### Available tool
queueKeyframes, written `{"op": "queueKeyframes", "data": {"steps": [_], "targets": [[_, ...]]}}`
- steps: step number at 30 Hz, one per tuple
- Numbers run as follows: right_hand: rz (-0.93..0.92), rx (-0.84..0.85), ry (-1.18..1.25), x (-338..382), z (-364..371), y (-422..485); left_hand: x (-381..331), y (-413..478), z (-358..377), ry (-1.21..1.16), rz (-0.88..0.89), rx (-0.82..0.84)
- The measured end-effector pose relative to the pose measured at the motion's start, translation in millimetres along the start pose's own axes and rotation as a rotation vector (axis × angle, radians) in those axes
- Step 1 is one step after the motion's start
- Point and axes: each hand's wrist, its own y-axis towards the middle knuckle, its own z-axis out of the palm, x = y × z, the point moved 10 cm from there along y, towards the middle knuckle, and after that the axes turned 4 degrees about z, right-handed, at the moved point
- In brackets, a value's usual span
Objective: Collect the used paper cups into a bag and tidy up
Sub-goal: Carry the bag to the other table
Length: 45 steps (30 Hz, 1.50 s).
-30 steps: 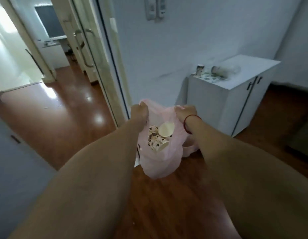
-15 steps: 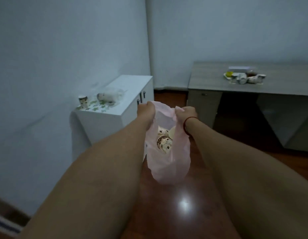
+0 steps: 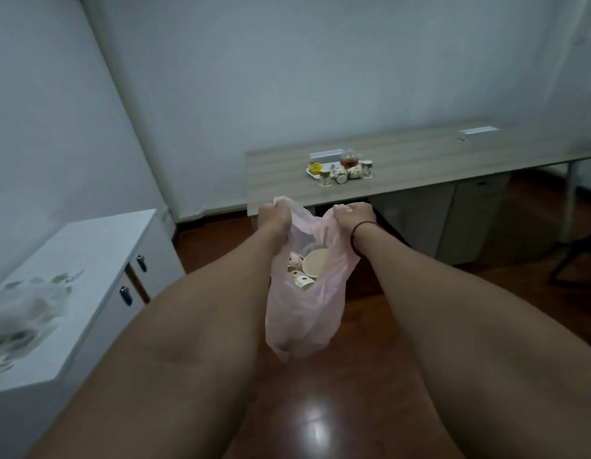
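Observation:
A thin pink plastic bag (image 3: 304, 313) hangs in front of me above the wooden floor. My left hand (image 3: 273, 216) grips the left side of its mouth and my right hand (image 3: 353, 215) grips the right side, holding it open. Several patterned paper cups (image 3: 307, 270) lie inside the bag. On the grey desk (image 3: 419, 160) ahead stand more patterned cups (image 3: 340, 172) around a small glass teapot (image 3: 349, 159) on a tray.
A white cabinet (image 3: 98, 260) stands at the left, with blurred clear plastic and green-patterned bits at its near end. White boxes lie on the desk. A dark chair leg shows at the right edge. Glossy wooden floor (image 3: 314, 409) lies below.
My view has swung right, from the doorway past the white cabinet to the desk. Both hands keep hold of the bag, which has come closer to the desk.

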Motion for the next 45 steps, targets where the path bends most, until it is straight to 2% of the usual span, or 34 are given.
{"op": "queueKeyframes", "data": {"steps": [4, 10, 14, 21, 25, 30, 35, 40, 45], "targets": [[0.041, -0.049, 0.002, -10, -23, 97, -15, 64, 79, 0.051, 0.048, 0.073], [0.065, -0.029, 0.004, 3, -49, 247, -53, 180, 188, 0.090, 0.026, 0.106], [0.027, -0.063, 0.018, 23, -87, 344, -87, 246, 278, 0.091, 0.078, 0.159], [0.064, -0.126, -0.028, 20, -128, 479, -121, 328, 394, 0.170, 0.219, 0.160], [0.036, -0.078, 0.004, 25, -131, 560, -139, 385, 460, 0.134, 0.246, 0.141], [0.073, -0.051, 0.002, 29, -141, 669, -156, 460, 558, 0.106, 0.246, 0.206], [0.142, -0.067, 0.075, 38, -160, 763, -179, 532, 629, 0.087, 0.220, 0.147], [0.185, -0.129, 0.153, 43, -189, 860, -209, 603, 676, 0.149, 0.267, 0.007], [0.118, -0.131, 0.135, 79, -216, 955, -236, 661, 744, 0.031, 0.263, 0.005]]}}
